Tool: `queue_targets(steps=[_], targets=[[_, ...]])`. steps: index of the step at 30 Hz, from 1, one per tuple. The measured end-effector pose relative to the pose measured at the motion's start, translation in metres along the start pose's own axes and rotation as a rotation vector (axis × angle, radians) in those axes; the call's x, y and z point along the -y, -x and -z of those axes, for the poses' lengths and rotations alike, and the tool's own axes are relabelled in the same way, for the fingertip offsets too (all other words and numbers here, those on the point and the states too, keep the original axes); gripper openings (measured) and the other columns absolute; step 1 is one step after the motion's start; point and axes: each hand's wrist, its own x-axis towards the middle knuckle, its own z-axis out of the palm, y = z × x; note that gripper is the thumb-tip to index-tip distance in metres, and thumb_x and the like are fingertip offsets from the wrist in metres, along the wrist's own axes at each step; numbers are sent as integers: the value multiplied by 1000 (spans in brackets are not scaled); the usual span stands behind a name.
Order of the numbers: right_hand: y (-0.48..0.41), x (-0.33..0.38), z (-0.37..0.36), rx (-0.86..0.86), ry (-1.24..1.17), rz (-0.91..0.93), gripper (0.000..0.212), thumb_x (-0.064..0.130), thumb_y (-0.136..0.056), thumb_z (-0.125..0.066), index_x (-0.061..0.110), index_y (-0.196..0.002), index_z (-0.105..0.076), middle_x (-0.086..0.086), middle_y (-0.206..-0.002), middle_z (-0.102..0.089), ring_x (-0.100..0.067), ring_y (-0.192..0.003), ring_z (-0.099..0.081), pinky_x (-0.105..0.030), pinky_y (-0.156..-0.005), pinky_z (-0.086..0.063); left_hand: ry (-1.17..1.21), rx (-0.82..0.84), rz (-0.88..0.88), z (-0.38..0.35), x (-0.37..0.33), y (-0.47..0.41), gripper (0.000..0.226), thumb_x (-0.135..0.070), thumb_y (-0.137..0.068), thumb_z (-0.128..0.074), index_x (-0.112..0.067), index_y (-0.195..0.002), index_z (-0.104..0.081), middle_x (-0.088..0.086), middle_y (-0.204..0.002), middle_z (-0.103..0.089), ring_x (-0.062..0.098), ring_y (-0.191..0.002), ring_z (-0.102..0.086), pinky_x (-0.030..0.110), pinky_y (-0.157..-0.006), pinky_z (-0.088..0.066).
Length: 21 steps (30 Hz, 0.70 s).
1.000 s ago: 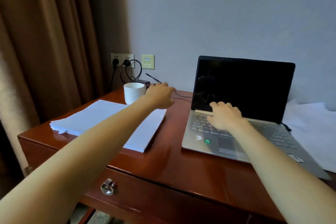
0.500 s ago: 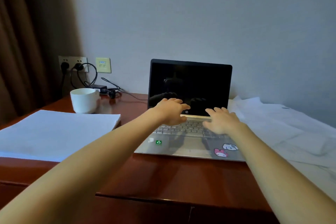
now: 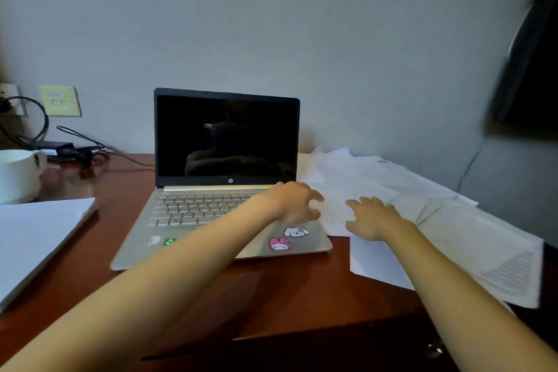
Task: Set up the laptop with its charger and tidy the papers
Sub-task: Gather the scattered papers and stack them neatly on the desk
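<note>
1. The right hand [image 3: 372, 218] lies flat with fingers spread on the loose white printed sheets [image 3: 471, 229], which fan out beneath it and to its right.
2. The left hand [image 3: 297, 202] has bent fingers at the sheets' near edge; I cannot tell whether it grips one.
3. Under the left wrist is the open silver laptop [image 3: 205, 211], with a dark glossy screen and cartoon stickers.
4. Well to the left hand's left are a squared paper stack [image 3: 36, 238], a round white mug [image 3: 18, 178] whose inside is hidden, and a black charger brick [image 3: 56, 146], all on the glossy reddish wooden desk [image 3: 287, 290].

Laptop [image 3: 223, 184] centre desk [image 3: 271, 296]; stack [image 3: 36, 238] left, loose papers [image 3: 437, 220] right.
</note>
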Motion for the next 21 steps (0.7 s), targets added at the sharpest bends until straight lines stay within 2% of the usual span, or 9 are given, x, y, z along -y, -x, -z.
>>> queue_targets(steps=[5,10,16,21], targets=[[20,-58,-10,40,-14,-123,58,35,-98,-35,22,-150,-13,-7,-155,-18,-30,-141,-19,-41,-112,-23,-31,52,-83,-17,-45,-31,47,-39,-96,-40,-27,-141,-38,6,-145,-39,26,-134,-35,38,-107,-27],[37,-104,-25,75,-68,-225,57,37,-97,-35,22,-149,-17,-7,-153,-23,-29,-138,-25,-39,-109,-24,-39,86,-87,-33,-79,-51,49,-42,-97,-36,-28,-144,-34,7,-154,-23,26,-141,-22,38,-112,-18],[39,-129,-47,110,-136,-264,49,45,-98,-28,16,-137,-34,-13,-142,-36,-31,-129,-34,-40,-100,-31,-84,100,41,-62,-106,-74,51,-43,-98,-26,-18,-137,-45,13,-154,-15,30,-141,-15,45,-113,-14],[35,-129,-58,22,-251,-243,48,45,-99,-26,17,-137,-36,-10,-141,-37,-29,-128,-36,-38,-101,-31,-56,45,207,-77,-113,-93,54,-39,-99,-20,-11,-143,-36,18,-152,-18,32,-141,-15,45,-113,-14]])
